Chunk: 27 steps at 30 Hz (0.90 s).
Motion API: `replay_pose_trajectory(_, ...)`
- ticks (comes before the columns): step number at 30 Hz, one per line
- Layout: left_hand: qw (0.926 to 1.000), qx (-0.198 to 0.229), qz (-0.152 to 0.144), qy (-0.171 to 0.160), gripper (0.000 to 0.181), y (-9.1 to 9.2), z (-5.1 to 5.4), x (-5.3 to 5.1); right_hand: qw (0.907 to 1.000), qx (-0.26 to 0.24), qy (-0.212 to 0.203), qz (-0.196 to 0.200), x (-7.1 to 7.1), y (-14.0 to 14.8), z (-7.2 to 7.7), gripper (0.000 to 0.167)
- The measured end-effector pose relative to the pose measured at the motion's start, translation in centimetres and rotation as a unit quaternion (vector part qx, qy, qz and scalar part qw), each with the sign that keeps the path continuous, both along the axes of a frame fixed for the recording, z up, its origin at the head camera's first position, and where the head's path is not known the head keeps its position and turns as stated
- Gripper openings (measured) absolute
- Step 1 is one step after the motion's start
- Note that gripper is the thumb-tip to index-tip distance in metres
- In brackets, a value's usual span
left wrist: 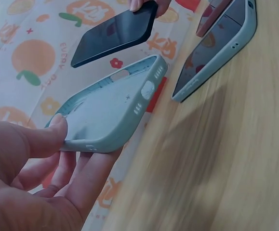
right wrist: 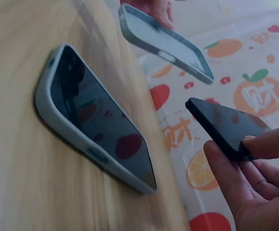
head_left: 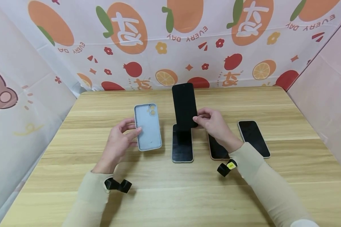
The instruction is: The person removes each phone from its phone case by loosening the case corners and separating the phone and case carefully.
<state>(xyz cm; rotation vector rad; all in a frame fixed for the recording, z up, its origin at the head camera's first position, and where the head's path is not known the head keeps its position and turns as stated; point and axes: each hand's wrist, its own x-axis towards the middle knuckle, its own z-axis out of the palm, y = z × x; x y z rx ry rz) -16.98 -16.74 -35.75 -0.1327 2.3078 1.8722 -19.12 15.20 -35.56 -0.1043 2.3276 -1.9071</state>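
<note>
A pale blue phone case (head_left: 148,129), its hollow inner side showing, is gripped at its left edge by my left hand (head_left: 120,138), thumb on the inside and fingers behind. My right hand (head_left: 216,124) pinches a black smartphone (head_left: 184,105) by its lower right corner, dark screen facing me. In the left wrist view the case (left wrist: 105,108) and the black phone are held apart from each other. Below the raised phone, a smartphone in a light case (head_left: 182,148) lies screen up on the table, its top end partly covered in the head view.
A phone with a pinkish edge (head_left: 217,149) lies partly hidden under my right wrist. Farther right is another phone with a light rim (head_left: 254,138). The wooden table (head_left: 170,195) ends at a fruit-printed cloth (head_left: 182,60) hanging behind it.
</note>
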Motion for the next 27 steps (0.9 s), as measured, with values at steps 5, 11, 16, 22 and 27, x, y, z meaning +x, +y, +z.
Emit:
replay_pose_trajectory(5, 0.9999, -0.010, -0.010, -0.003, 0.055, -0.5, -0.1, 0.1, 0.9998, 0.014, 0.005, -0.010, -1.1, 0.9, -0.2, 0.027)
replay_pose_trajectory(11, 0.9996, -0.018, -0.020, -0.005, 0.053, -0.8, -0.3, -0.1, 0.9994, 0.004, -0.023, -0.025, -2.5, 1.8, -0.4, 0.025)
replay_pose_trajectory(16, 0.9991, -0.032, -0.026, -0.012, 0.052, -1.1, -0.8, -0.2, 0.9979, -0.016, -0.054, -0.031, -3.9, 2.3, -0.9, 0.029)
replay_pose_trajectory(22, 0.9968, -0.063, -0.034, -0.037, 0.055, -1.6, -1.3, -0.3, 0.9946, -0.021, -0.097, -0.031, -5.0, 2.4, -1.2, 0.034)
replay_pose_trajectory(27, 0.9953, -0.068, -0.041, -0.055, 0.055, -1.6, -1.6, -0.4, 0.9918, -0.021, -0.123, -0.027, -5.9, 2.0, -1.4, 0.029)
